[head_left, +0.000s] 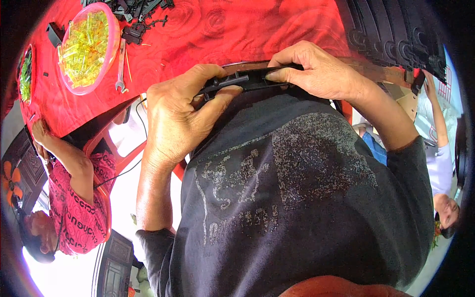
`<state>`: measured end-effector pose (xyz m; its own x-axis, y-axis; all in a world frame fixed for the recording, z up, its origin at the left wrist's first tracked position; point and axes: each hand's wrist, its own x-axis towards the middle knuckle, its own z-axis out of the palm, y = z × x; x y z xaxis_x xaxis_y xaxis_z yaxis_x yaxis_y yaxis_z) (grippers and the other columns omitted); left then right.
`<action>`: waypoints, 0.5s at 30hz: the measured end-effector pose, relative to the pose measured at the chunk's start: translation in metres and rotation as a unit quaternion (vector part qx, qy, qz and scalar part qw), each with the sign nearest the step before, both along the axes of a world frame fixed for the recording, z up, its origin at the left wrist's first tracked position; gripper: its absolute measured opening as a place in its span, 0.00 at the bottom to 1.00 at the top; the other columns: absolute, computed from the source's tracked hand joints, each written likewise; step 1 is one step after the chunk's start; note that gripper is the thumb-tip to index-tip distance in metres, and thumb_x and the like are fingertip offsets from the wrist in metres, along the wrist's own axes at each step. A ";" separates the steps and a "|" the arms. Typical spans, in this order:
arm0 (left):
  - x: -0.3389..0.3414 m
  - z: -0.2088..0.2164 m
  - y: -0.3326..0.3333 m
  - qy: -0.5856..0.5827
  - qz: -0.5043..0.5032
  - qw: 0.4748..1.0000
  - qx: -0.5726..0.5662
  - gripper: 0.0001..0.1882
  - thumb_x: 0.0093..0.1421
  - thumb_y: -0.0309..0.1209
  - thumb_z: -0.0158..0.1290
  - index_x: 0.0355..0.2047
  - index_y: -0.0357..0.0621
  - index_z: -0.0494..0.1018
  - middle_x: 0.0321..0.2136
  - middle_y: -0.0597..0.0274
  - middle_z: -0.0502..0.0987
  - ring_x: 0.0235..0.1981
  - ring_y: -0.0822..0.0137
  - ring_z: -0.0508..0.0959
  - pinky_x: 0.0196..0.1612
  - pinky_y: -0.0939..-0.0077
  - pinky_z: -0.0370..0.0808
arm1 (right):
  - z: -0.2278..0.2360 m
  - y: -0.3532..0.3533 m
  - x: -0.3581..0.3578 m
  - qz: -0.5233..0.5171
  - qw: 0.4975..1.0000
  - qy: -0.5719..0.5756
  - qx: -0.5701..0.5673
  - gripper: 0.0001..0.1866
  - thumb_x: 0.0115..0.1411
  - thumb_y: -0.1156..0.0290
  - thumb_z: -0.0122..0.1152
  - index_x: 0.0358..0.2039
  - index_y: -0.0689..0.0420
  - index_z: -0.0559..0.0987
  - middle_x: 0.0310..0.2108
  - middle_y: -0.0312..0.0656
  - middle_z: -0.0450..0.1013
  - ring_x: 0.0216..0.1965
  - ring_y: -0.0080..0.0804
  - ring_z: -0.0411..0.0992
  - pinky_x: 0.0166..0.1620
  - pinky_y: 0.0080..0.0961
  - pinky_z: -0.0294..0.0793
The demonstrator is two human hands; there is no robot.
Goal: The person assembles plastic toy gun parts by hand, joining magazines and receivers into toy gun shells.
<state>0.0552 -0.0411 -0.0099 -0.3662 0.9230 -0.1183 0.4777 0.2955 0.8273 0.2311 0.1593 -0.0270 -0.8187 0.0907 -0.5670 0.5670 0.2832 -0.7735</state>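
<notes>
A long, narrow black plastic part [255, 80] lies crosswise in front of my black shirt, at the near edge of the red-covered table. My left hand [184, 106] is closed round its left end, with the thumb along the near side and the fingers on the far side. At the other end my right hand [316, 72] pinches the part between thumb and forefinger. A short dark rod-like piece shows at my left fingertips; whether it belongs to the part I cannot tell. Some of the part is hidden under both hands.
On the red tablecloth [208, 37] stands a pink-rimmed bowl [117, 34] of yellow translucent pieces, beside a wrench [120, 74]. Several black plastic parts [136, 32] lie farther back. Black moulded panels [391, 34] are at the far right. One person [79, 198] sits at left, another [440, 163] at right.
</notes>
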 end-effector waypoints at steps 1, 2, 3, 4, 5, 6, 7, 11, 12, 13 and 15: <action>0.000 0.000 -0.001 0.000 -0.004 1.000 -0.005 0.13 0.55 0.33 0.70 0.38 0.43 0.82 0.23 0.54 0.82 0.25 0.63 0.84 0.30 0.70 0.78 | 0.000 0.000 0.000 0.004 1.000 -0.008 0.011 0.14 0.68 0.64 0.63 0.40 0.64 0.83 0.25 0.32 0.75 0.31 0.18 0.72 0.38 0.22 0.71; 0.001 -0.001 -0.001 0.000 -0.004 1.000 -0.004 0.13 0.55 0.33 0.70 0.38 0.43 0.82 0.23 0.54 0.82 0.25 0.63 0.84 0.30 0.70 0.78 | 0.000 -0.001 0.001 0.004 1.000 -0.008 0.012 0.14 0.68 0.64 0.63 0.40 0.64 0.83 0.25 0.32 0.75 0.31 0.18 0.72 0.38 0.22 0.71; 0.002 -0.004 -0.003 -0.001 -0.003 1.000 0.008 0.13 0.55 0.33 0.70 0.39 0.43 0.82 0.23 0.55 0.82 0.24 0.64 0.84 0.29 0.70 0.78 | -0.001 -0.001 0.002 -0.003 1.000 -0.007 0.007 0.14 0.67 0.64 0.64 0.40 0.63 0.83 0.25 0.32 0.75 0.31 0.19 0.72 0.38 0.22 0.72; 0.003 -0.006 -0.003 -0.002 -0.002 1.000 0.020 0.13 0.55 0.33 0.70 0.39 0.43 0.82 0.22 0.55 0.82 0.24 0.65 0.83 0.29 0.71 0.77 | -0.001 -0.002 0.002 -0.009 1.000 -0.006 0.003 0.14 0.67 0.64 0.64 0.41 0.63 0.84 0.25 0.32 0.75 0.31 0.19 0.72 0.38 0.22 0.72; 0.003 -0.006 -0.003 -0.002 -0.001 1.000 0.021 0.13 0.55 0.33 0.70 0.39 0.43 0.82 0.22 0.55 0.82 0.24 0.65 0.83 0.29 0.71 0.77 | -0.001 0.000 0.002 -0.009 1.000 -0.006 0.003 0.14 0.67 0.64 0.64 0.41 0.63 0.84 0.25 0.32 0.75 0.31 0.19 0.72 0.38 0.22 0.72; 0.003 -0.007 -0.002 -0.013 0.006 1.000 0.015 0.13 0.56 0.33 0.69 0.39 0.43 0.82 0.21 0.57 0.81 0.22 0.68 0.82 0.28 0.72 0.76 | -0.001 0.003 0.001 0.003 1.000 -0.010 -0.004 0.15 0.66 0.63 0.63 0.41 0.64 0.83 0.26 0.36 0.76 0.31 0.21 0.73 0.38 0.24 0.73; 0.003 -0.008 -0.002 -0.024 0.013 1.000 0.009 0.12 0.56 0.33 0.69 0.38 0.43 0.82 0.20 0.58 0.80 0.21 0.71 0.80 0.27 0.74 0.75 | -0.001 0.005 0.001 0.015 1.000 -0.014 -0.011 0.16 0.66 0.62 0.62 0.41 0.65 0.82 0.26 0.39 0.77 0.31 0.24 0.75 0.38 0.26 0.75; 0.001 -0.002 -0.001 -0.018 0.034 0.998 -0.042 0.11 0.56 0.32 0.69 0.38 0.43 0.82 0.18 0.62 0.77 0.20 0.76 0.76 0.26 0.77 0.73 | 0.002 0.007 0.004 -0.025 0.993 0.048 -0.107 0.15 0.67 0.71 0.57 0.51 0.66 0.78 0.39 0.40 0.79 0.39 0.24 0.76 0.47 0.26 0.77; 0.000 -0.003 -0.002 -0.017 0.038 0.998 -0.040 0.11 0.56 0.32 0.69 0.37 0.43 0.82 0.17 0.62 0.77 0.19 0.77 0.75 0.25 0.78 0.72 | 0.004 0.008 0.003 -0.025 0.993 0.049 -0.107 0.15 0.67 0.71 0.57 0.51 0.66 0.78 0.39 0.40 0.79 0.39 0.24 0.76 0.47 0.26 0.77; 0.000 -0.003 -0.002 -0.017 0.041 0.998 -0.038 0.11 0.56 0.32 0.69 0.37 0.43 0.83 0.17 0.63 0.76 0.19 0.77 0.74 0.25 0.78 0.71 | 0.004 0.008 0.003 -0.016 0.993 0.056 -0.102 0.15 0.67 0.72 0.56 0.50 0.66 0.78 0.38 0.40 0.79 0.39 0.25 0.76 0.46 0.26 0.77; 0.000 -0.007 -0.003 -0.013 0.040 0.999 -0.023 0.11 0.56 0.32 0.69 0.37 0.43 0.83 0.17 0.63 0.76 0.19 0.78 0.74 0.25 0.78 0.71 | 0.004 0.009 0.003 -0.008 0.993 0.062 -0.098 0.14 0.67 0.73 0.56 0.50 0.67 0.78 0.37 0.40 0.79 0.39 0.25 0.76 0.46 0.26 0.77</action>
<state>0.0551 -0.0444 -0.0168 -0.4339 0.8847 -0.1707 0.4296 0.3697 0.8239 0.2340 0.1685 -0.0230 -0.8826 0.0010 -0.4701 0.4672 0.1122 -0.8770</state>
